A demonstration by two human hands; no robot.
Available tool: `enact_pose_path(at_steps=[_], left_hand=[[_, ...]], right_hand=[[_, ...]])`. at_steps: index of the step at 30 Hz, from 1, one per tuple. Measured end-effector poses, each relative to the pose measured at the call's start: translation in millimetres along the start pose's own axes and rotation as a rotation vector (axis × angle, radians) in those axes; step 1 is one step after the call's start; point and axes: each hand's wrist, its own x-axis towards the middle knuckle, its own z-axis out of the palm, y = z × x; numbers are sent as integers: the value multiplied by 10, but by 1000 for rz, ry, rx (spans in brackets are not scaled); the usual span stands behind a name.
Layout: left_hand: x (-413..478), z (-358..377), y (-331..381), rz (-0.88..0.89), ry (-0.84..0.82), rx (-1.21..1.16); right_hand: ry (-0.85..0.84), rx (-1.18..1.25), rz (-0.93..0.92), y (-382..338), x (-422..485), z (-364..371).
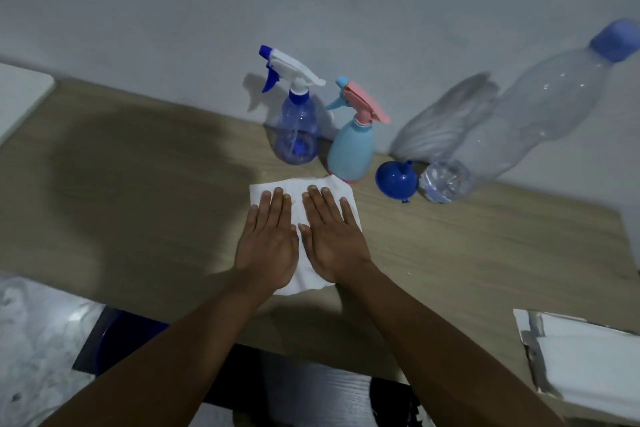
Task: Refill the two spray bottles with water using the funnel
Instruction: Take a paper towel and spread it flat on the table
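Two spray bottles stand at the back of the wooden table (138, 184), both with their spray heads on: a clear blue one (297, 128) with a white and blue head, and a light blue one (351, 149) with a pink head. A blue funnel (396, 180) lies mouth-down to their right. Beside it stands a tall clear water bottle (519, 121) with a blue cap. My left hand (268, 243) and my right hand (332, 236) lie flat, fingers straight, side by side on a white paper towel (298, 189) in front of the bottles.
A wall runs right behind the bottles. A stack of white papers or tissues (585, 364) sits at the table's front right corner. A white surface (20, 94) adjoins the table at far left. Below the front edge are a dark blue object (121, 336) and floor.
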Motion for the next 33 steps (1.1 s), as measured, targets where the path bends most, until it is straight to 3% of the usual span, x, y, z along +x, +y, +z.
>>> enact_pose_path(at_steps=[13,20,33], left_hand=[[-77,68,1362,126,-62,-18],[-61,99,1953,249,-73,3],[-244,192,2311,485,-99,38]], right_hand=[[51,-128,150,1028,-925,-242],[89,-80,262,1475,-1348,-370],[143,-53,503,1464,-2001,-292]])
